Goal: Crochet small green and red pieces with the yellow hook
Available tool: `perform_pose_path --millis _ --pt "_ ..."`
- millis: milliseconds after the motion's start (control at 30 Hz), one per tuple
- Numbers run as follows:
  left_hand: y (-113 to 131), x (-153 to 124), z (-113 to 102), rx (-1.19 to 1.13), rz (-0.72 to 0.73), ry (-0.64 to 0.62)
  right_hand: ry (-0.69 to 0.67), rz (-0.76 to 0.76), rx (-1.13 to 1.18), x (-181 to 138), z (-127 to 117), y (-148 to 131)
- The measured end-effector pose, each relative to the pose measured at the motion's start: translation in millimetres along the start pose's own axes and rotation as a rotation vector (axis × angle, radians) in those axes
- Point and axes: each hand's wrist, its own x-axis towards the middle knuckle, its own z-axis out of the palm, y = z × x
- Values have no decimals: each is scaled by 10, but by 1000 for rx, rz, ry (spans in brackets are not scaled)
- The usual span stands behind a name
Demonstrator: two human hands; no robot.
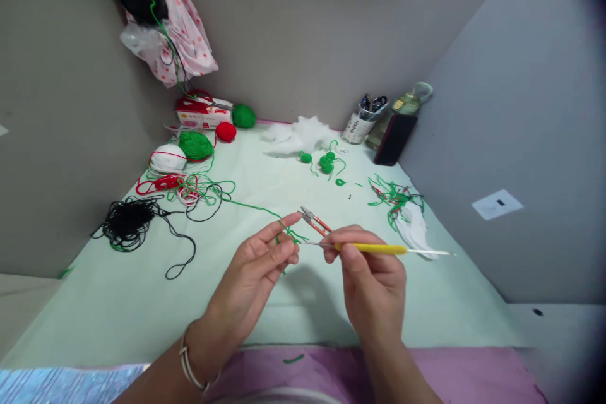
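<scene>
My left hand (262,262) is raised over the pale green table (118,303), fingers pinched on a strand of green yarn (258,207) that loops over the index finger and trails back to the left. My right hand (369,265) grips a crochet hook with a yellow handle (374,248); its metal tip points left into the green yarn at my left fingertips. A pair of red-handled thread snips (313,220) lies on the table just behind both hands.
Green (196,145), white (167,158) and red (226,131) yarn balls and a black yarn tangle (127,222) sit at the left. White stuffing (299,135), small green crocheted pieces (326,161), a cup of scissors (360,121), a dark phone (395,139) and yarn scraps (395,199) lie behind.
</scene>
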Motion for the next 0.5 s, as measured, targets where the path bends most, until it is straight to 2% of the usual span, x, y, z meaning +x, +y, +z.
perform_pose_path --millis 67,167,333,500 --pt "-21 -7 17 84 43 -13 -43 55 61 23 22 -8" --pt "-56 -19 15 164 64 -54 -89 54 39 25 51 19" --pt "-19 -32 -59 235 72 -24 -29 117 10 -1 -16 128" --pt "10 -12 -75 175 116 -6 -34 116 18 -10 -52 161"
